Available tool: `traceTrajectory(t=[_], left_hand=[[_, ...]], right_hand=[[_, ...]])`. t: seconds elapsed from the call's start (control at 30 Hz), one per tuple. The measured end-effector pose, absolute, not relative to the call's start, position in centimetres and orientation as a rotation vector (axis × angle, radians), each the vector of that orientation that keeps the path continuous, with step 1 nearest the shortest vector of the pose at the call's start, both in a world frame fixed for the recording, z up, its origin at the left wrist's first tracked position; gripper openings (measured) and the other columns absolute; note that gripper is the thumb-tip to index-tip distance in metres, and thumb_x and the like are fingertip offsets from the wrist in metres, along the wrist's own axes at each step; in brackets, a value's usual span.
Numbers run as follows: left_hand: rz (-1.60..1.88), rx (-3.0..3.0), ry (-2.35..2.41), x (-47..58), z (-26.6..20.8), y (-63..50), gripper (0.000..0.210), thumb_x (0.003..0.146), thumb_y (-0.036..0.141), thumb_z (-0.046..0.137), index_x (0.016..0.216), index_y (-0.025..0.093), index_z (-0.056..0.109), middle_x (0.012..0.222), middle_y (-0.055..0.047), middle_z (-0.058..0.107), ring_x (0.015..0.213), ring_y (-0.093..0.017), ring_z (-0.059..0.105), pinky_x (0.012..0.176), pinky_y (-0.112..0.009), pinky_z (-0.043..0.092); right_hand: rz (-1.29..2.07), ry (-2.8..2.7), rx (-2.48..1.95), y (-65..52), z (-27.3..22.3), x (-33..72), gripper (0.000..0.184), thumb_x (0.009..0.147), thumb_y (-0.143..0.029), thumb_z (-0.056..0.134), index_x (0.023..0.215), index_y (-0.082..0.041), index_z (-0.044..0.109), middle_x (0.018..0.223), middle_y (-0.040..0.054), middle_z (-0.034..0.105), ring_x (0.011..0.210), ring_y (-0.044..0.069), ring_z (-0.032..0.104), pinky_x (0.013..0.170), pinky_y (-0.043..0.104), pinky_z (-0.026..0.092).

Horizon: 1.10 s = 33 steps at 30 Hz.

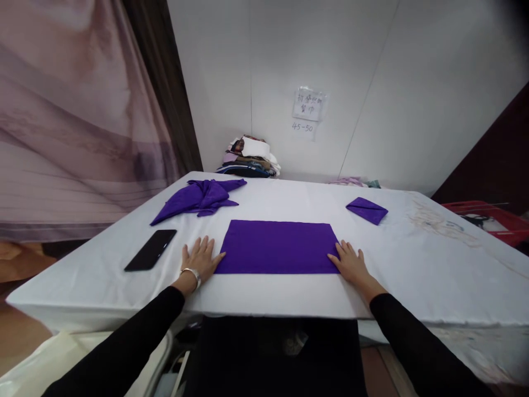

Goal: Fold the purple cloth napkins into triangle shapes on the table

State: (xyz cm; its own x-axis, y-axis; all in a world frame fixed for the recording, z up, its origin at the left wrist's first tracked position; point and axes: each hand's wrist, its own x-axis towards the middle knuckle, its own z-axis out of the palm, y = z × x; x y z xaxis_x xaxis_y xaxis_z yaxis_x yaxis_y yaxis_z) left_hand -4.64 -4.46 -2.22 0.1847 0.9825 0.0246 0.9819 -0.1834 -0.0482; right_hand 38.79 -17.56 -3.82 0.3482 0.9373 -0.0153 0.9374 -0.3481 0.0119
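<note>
A purple cloth napkin [279, 247], laid flat as a wide rectangle, lies in front of me on the white-covered table [281, 295]. At its left edge rests my left hand [199, 258], fingers spread, the thumb touching the cloth; a silver bangle is on that wrist. My right hand [350, 261] lies open at the opposite edge, with the thumb and a finger on the cloth. Farther back on the right is a small purple napkin [367, 210] folded into a pointed shape. Crumpled purple cloth [200, 197] lies at the back left.
A black phone or tablet [151, 250] lies left of my left hand. Stacked folded clothes [250, 156] sit at the table's back edge by the wall. Paper signs [309, 106] hang there. A red crate [491, 220] stands off to the right, and a pink curtain [78, 110] hangs left.
</note>
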Motion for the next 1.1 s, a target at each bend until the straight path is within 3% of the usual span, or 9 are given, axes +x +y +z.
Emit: traceTrajectory(t=[0.2,0.33,0.5,0.63,0.77,0.93,1.1], left_hand=[[-0.232,-2.623,-1.625,3.7,-1.8,-6.5,0.06,0.089,0.051,0.025,0.138,0.018,0.034,0.148,-0.008,0.027,0.137,-0.026,0.017,0.109,-0.053,0.011],[-0.15,-2.777,-1.515,6.4,-3.0,-6.4,0.058,0.089,0.05,0.026,0.138,0.02,0.034,0.149,-0.007,0.026,0.138,-0.026,0.017,0.109,-0.054,0.009],[-0.105,-2.679,-1.746,1.0,-4.0,-4.6,0.061,0.089,0.051,0.023,0.141,0.019,0.029,0.149,-0.007,0.023,0.138,-0.027,0.014,0.108,-0.055,0.013],[0.001,-2.571,-1.861,-3.6,-3.7,-3.5,0.057,0.09,0.046,0.023,0.141,0.02,0.029,0.15,-0.007,0.023,0.138,-0.027,0.014,0.107,-0.056,0.011],[-0.002,-2.508,-1.906,-3.5,-2.4,-2.3,0.06,0.089,0.049,0.026,0.14,0.017,0.031,0.149,-0.01,0.023,0.138,-0.028,0.014,0.107,-0.057,0.013],[-0.183,-2.648,-1.735,3.0,-0.2,-1.2,0.059,0.089,0.049,0.026,0.139,0.018,0.032,0.15,-0.01,0.022,0.138,-0.026,0.016,0.107,-0.055,0.014],[-0.097,-2.801,-1.578,8.9,-0.7,0.1,0.057,0.09,0.044,0.026,0.139,0.015,0.033,0.15,-0.011,0.022,0.138,-0.026,0.016,0.107,-0.056,0.013]], right_hand=[[-0.166,2.383,2.311,-13.5,-1.9,26.9,0.068,0.089,-0.058,0.022,0.142,-0.016,0.026,0.149,0.0103,0.021,0.138,0.024,0.013,0.109,0.049,0.008],[-0.309,2.619,2.035,-12.0,-2.4,22.9,0.067,0.089,-0.059,0.024,0.142,-0.018,0.027,0.149,0.009,0.023,0.138,0.023,0.015,0.109,0.047,0.008],[-0.171,2.313,2.268,-14.7,-4.0,31.7,0.063,0.089,-0.059,0.022,0.142,-0.025,0.028,0.15,0.0034,0.02,0.138,0.024,0.012,0.109,0.047,0.008],[-0.013,1.917,2.493,-18.6,-5.5,41.2,0.057,0.092,-0.049,0.02,0.142,-0.023,0.027,0.15,0.0057,0.021,0.138,0.024,0.015,0.107,0.05,0.015],[0.071,1.72,2.586,-19.2,-5.1,43.8,0.057,0.092,-0.047,0.022,0.141,-0.019,0.029,0.15,0.009,0.02,0.138,0.026,0.013,0.105,0.054,0.018],[-0.051,2.079,2.507,-13.2,-1.9,35.4,0.063,0.091,-0.052,0.021,0.142,-0.016,0.026,0.15,0.0089,0.018,0.138,0.024,0.011,0.109,0.049,0.012],[-0.267,2.548,2.177,-6.1,-1.4,24.6,0.062,0.091,-0.052,0.026,0.142,-0.016,0.026,0.15,0.0104,0.02,0.138,0.024,0.012,0.109,0.049,0.01]])
